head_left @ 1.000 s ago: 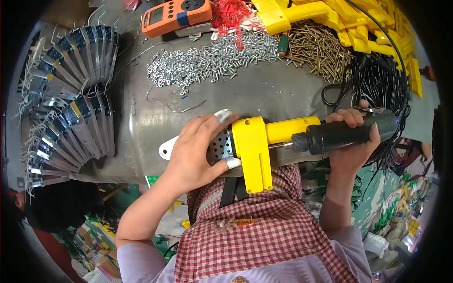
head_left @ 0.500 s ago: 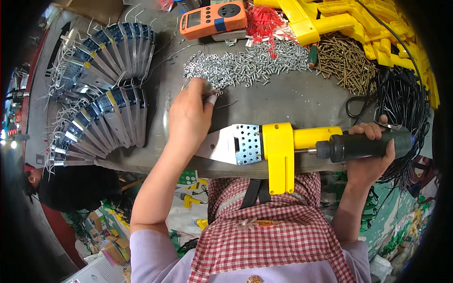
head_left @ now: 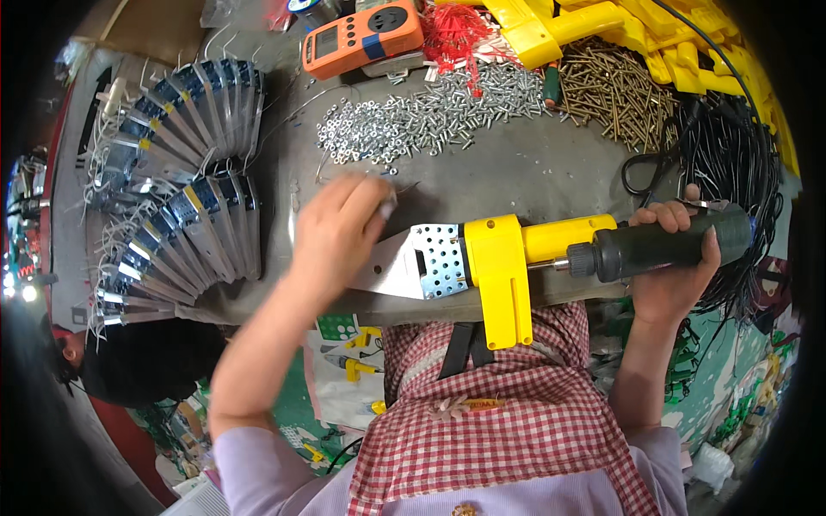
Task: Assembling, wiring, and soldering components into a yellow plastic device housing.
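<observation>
My right hand (head_left: 678,249) is wrapped round a black cylindrical electric screwdriver (head_left: 632,252). The screwdriver's shaft points left, its tip against or behind the yellow plastic handle (head_left: 502,288). Joined to that handle is a perforated metal guard (head_left: 445,261) with a pale tapered plate beyond it; both rest at the table's near edge. Over the left end of the plate hovers my left hand (head_left: 337,225), fingertips pinched together and slightly blurred. Whatever is between those fingers is too small to make out. Just beyond it lies a heap of small silvery nuts (head_left: 360,133).
Loose silver screws (head_left: 465,103) and longer brass-coloured screws (head_left: 615,90) lie behind. An orange meter (head_left: 363,39) sits at the back. Fanned metal assemblies with white wires (head_left: 194,211) line the left; yellow housings (head_left: 594,26) and black cables (head_left: 723,163) the right.
My left hand has drawn back from the nut heap toward the plate, fingers pinched. My right hand keeps its hold on the electric screwdriver. The whole view has shifted slightly.
</observation>
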`<move>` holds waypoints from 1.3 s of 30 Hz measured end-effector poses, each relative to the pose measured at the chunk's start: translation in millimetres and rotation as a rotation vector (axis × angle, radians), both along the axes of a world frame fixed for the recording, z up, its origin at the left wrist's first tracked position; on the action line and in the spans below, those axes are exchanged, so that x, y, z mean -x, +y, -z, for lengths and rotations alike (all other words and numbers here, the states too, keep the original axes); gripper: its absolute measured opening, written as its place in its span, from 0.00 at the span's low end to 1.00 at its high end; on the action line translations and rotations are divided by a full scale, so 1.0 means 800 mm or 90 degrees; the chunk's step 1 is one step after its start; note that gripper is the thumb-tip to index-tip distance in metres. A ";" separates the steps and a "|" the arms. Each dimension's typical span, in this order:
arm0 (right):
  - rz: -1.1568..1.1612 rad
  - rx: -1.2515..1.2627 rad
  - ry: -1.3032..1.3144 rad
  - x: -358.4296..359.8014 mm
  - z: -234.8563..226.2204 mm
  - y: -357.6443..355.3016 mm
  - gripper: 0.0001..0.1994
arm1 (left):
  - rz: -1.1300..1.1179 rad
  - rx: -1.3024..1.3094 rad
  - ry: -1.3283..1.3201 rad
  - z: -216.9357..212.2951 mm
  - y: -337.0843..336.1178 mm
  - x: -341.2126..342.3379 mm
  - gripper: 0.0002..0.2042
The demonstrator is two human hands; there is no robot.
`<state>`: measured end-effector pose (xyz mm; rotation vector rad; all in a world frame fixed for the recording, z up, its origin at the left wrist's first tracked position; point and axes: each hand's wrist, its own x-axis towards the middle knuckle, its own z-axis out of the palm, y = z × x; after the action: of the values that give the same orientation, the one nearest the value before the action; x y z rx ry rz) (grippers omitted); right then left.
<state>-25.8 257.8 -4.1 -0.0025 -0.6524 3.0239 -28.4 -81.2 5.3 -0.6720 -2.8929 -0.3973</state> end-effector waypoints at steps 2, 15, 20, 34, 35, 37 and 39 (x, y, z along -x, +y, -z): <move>-0.006 0.002 0.000 -0.003 0.001 -0.001 0.23 | -0.075 -0.247 -0.067 0.003 0.022 -0.040 0.09; 0.026 0.006 -0.017 -0.004 0.001 -0.005 0.21 | -0.064 -0.424 -0.032 0.034 0.060 -0.081 0.11; 0.031 0.002 -0.006 -0.003 -0.002 -0.011 0.21 | -0.074 -0.411 -0.010 0.031 0.060 -0.081 0.11; 0.054 -0.056 -0.027 -0.003 -0.002 -0.026 0.19 | -0.029 -0.317 0.054 0.040 0.070 -0.083 0.14; 0.051 -0.039 -0.020 -0.002 0.000 -0.026 0.19 | -0.029 -0.319 0.054 0.040 0.070 -0.083 0.14; 0.055 -0.036 -0.010 -0.004 -0.001 -0.022 0.19 | -0.028 -0.328 0.069 0.041 0.077 -0.080 0.14; 0.069 -0.013 -0.020 -0.008 -0.006 -0.025 0.19 | -0.024 -0.328 0.070 0.039 0.075 -0.080 0.14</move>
<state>-19.7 237.6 0.7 -0.0825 -0.6634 2.9183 35.8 -21.2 -25.6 -0.5265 -2.5297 -1.0136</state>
